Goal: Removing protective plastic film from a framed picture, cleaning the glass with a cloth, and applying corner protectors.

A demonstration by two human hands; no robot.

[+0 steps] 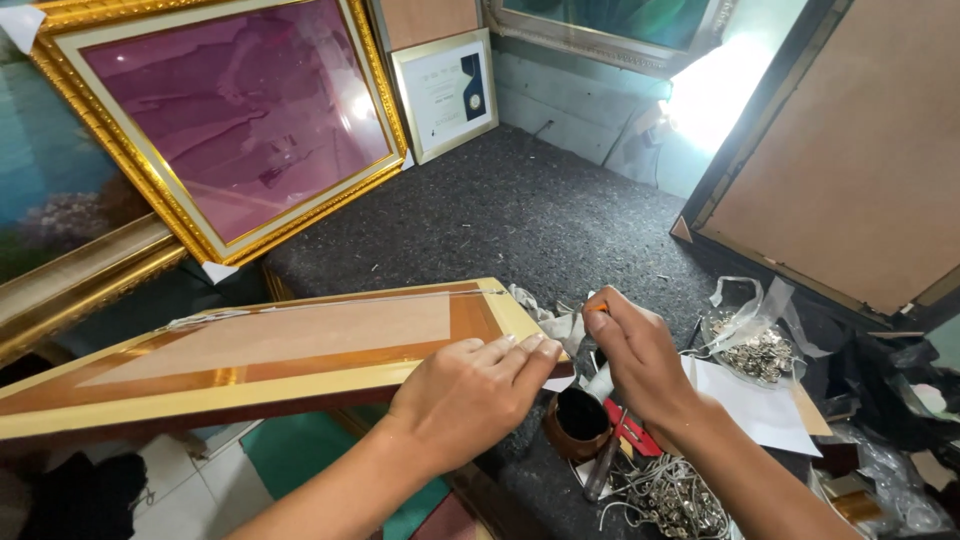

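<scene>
On the frame (pixel 260 355), left hand (pixel 470 395) lies flat (fingers (pixel 520 345) spread).

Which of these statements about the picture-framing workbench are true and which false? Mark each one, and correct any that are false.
1. The left hand rests on the near corner of the gold-edged frame lying back side up. True.
2. The right hand is empty. False: its fingertips pinch a small orange-tipped thing.
3. A gold frame with a purple panel leans at the back left. True.
4. The clear bag of small metal parts lies left of the left hand. False: it lies right of the right hand.
</scene>
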